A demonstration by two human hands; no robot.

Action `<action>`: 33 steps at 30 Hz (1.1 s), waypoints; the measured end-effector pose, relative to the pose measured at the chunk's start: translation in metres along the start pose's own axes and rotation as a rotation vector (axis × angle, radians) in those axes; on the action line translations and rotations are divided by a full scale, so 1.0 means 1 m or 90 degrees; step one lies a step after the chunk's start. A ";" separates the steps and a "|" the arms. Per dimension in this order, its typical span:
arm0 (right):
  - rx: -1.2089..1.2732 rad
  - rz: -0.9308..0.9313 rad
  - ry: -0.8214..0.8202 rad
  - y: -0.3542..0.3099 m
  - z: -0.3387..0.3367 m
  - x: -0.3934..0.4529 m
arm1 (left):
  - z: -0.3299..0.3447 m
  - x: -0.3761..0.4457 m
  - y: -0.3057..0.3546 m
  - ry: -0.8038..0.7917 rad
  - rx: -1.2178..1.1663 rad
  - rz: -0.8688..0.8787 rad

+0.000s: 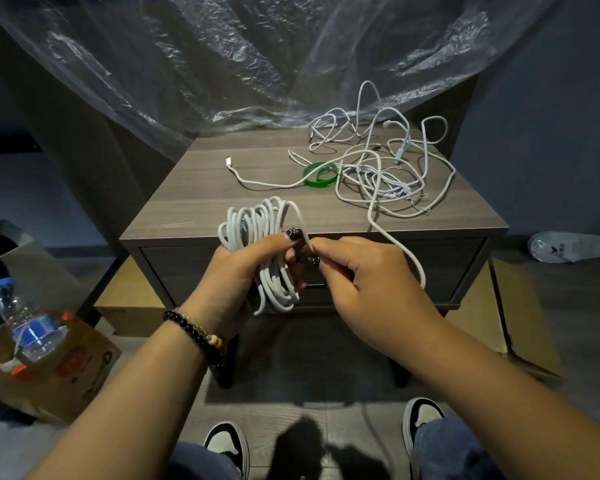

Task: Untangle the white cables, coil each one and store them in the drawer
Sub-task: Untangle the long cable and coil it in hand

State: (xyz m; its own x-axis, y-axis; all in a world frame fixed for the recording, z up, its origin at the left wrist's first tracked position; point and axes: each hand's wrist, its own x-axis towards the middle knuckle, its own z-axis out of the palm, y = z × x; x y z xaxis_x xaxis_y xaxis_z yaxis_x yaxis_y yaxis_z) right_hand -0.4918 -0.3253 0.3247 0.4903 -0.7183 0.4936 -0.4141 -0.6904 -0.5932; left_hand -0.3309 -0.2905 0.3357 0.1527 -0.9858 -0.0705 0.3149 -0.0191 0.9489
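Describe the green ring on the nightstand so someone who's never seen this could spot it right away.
Start at the wooden nightstand under the plastic sheet. Near the middle of its top, at the left edge of the tangled white cables, lies the green ring, flat, with cable crossing it. It is the only coloured thing there.

A dim interior scene with a cool blue-grey cast, lit from above and behind the wearer. The tabletop (201, 188) takes the most light, its grain and the white cables (378, 168) crisp at centre frame. Soft highlights glint along the plastic sheet (222, 57) across the top of the frame. Dark shadows of the hands pool on the floor (291, 393) at lower centre. Wide-angle distortion bows the forearms and stretches the edges; the left and right margins fall into murk, and the water bottle (28, 327) at lower left is slightly soft.
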 end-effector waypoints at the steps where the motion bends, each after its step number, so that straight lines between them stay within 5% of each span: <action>1: -0.015 0.002 -0.004 -0.001 0.000 0.000 | -0.002 0.001 0.000 -0.004 0.005 -0.002; 8: -0.077 -0.003 -0.039 -0.005 0.005 -0.003 | -0.001 0.000 -0.004 -0.015 0.072 0.012; 15: -0.138 -0.036 -0.034 -0.010 0.007 -0.004 | 0.009 0.001 -0.008 0.160 0.116 0.084; 22: -0.131 -0.111 -0.029 -0.013 0.006 -0.005 | 0.006 0.009 0.002 0.298 -0.094 0.157; 33: -0.167 -0.172 -0.022 -0.007 0.008 -0.007 | 0.003 0.006 -0.003 0.235 0.046 0.172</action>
State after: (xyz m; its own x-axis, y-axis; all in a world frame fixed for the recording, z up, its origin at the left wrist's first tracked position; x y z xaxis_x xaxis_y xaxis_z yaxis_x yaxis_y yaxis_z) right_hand -0.4861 -0.3146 0.3205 0.6325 -0.5071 0.5854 -0.4469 -0.8563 -0.2589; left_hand -0.3341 -0.2970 0.3331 0.5483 -0.8314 0.0904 0.1538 0.2065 0.9663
